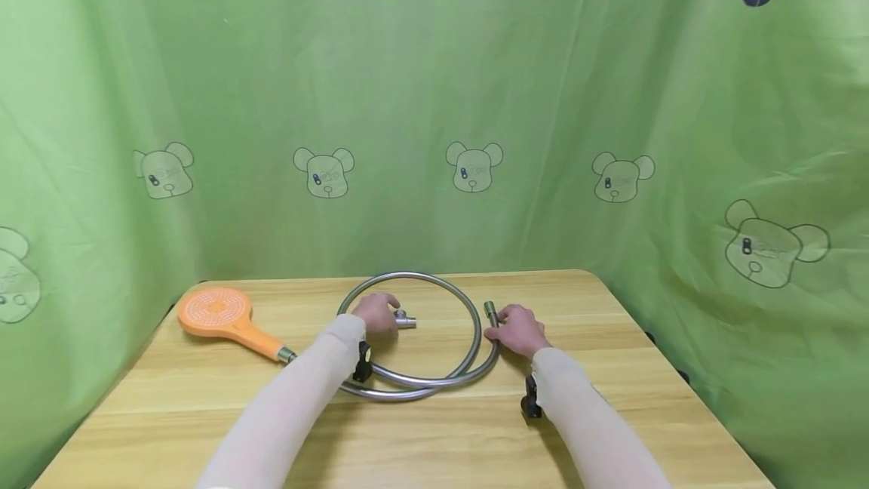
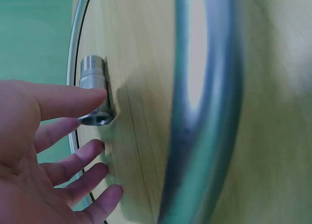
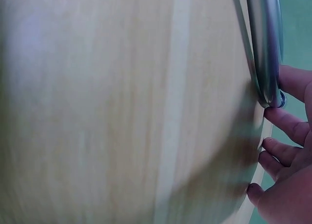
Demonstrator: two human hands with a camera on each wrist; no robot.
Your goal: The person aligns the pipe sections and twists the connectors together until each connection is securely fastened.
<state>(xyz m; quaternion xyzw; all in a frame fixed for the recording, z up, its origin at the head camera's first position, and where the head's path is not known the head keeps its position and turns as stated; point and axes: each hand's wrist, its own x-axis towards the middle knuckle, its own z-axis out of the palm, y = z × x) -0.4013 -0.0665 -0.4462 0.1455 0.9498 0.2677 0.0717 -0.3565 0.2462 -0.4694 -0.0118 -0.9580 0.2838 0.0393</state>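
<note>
A silver shower hose (image 1: 468,376) lies looped on the wooden table, joined at its left end to an orange shower head (image 1: 216,309). My left hand (image 1: 377,314) is inside the loop at a small metal fitting (image 2: 92,80) with a ridged end and a round opening. In the left wrist view the thumb crosses the fitting and the index finger goes behind it; the other fingers are spread. My right hand (image 1: 519,330) pinches the hose just below its free end nut (image 1: 490,308) between thumb and index finger.
The wooden table (image 1: 407,451) has rounded far corners. A green curtain (image 1: 407,96) with bear prints hangs behind it and along both sides. The shower head lies near the table's left edge.
</note>
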